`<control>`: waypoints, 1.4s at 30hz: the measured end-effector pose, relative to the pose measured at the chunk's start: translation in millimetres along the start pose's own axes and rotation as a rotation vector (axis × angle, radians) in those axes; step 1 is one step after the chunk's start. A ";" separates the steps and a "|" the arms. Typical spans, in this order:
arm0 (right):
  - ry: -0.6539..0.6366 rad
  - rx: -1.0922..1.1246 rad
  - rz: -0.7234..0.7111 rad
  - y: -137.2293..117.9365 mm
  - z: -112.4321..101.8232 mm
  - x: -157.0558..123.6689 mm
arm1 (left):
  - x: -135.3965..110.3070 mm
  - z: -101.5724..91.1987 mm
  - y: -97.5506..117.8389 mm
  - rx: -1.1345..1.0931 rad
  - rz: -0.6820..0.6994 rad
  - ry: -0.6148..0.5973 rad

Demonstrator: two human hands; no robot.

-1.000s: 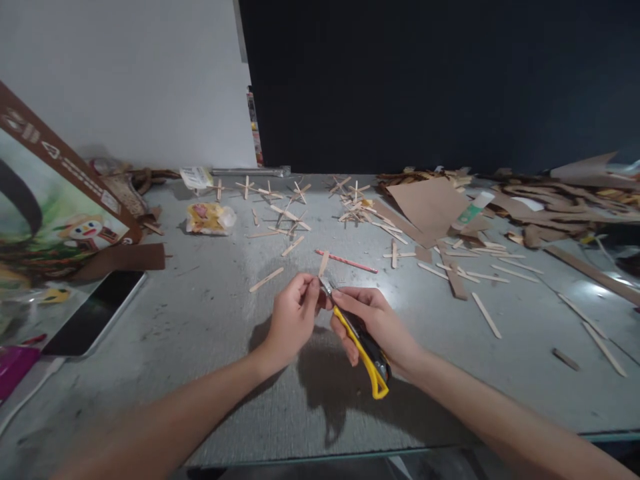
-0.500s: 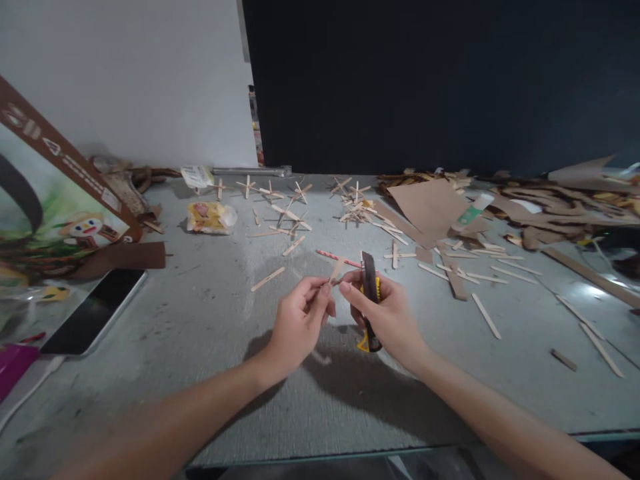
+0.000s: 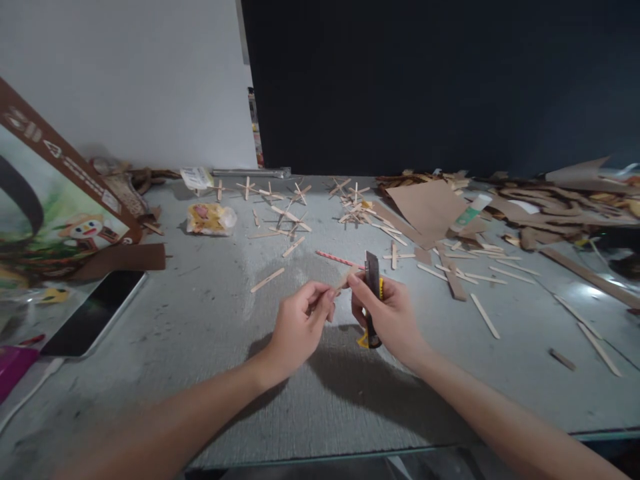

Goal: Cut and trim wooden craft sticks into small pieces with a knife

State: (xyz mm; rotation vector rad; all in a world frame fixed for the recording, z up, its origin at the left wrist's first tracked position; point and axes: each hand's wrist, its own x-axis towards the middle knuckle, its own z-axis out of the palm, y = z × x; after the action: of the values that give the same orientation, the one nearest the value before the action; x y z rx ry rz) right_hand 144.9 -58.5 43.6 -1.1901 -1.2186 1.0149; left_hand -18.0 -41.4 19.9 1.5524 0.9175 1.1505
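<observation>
My left hand pinches the near end of a short wooden craft stick between thumb and fingertips. The stick slants up to the right, and the thumb and fingertips of my right hand touch its far end. Held upright in that same right hand is a black and yellow utility knife; whether its blade is out cannot be made out. Just beyond the hands lies a red striped straw. A loose craft stick rests left of it.
Several crossed-stick pieces stand along the back. Brown cardboard, a glue stick and scattered sticks lie on the right. On the left are a phone, a yellow packet and a printed bag.
The craft stick has swung from pointing steeply away to slanting right. My right thumb and fingertips have moved up to its far end, with the knife still in that hand.
</observation>
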 end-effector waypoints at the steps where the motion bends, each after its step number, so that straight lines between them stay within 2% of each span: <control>1: 0.021 0.006 -0.011 0.1 -0.4 0.4 | 0.0 0.2 0.5 0.002 -0.004 0.002; 6: 0.055 -0.017 -0.021 -0.2 -3.5 3.6 | 0.4 -0.4 0.0 0.010 -0.014 0.003; 22: -0.023 0.012 -0.019 -4.1 -8.5 7.3 | -0.9 0.0 -1.4 0.003 -0.059 -0.001; 34: -0.030 0.002 -0.038 -3.6 -11.8 9.1 | -1.3 0.3 -2.5 -0.003 -0.070 -0.012; 42: -0.051 0.013 -0.029 -2.3 -14.1 9.8 | -1.4 -2.4 7.6 -0.004 -0.033 0.030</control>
State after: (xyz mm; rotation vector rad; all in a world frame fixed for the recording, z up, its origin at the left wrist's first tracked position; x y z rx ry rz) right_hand 159.8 -50.7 47.7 -1.1389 -1.2639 1.0358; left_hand -20.6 -44.1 27.1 1.5146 0.9571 1.1546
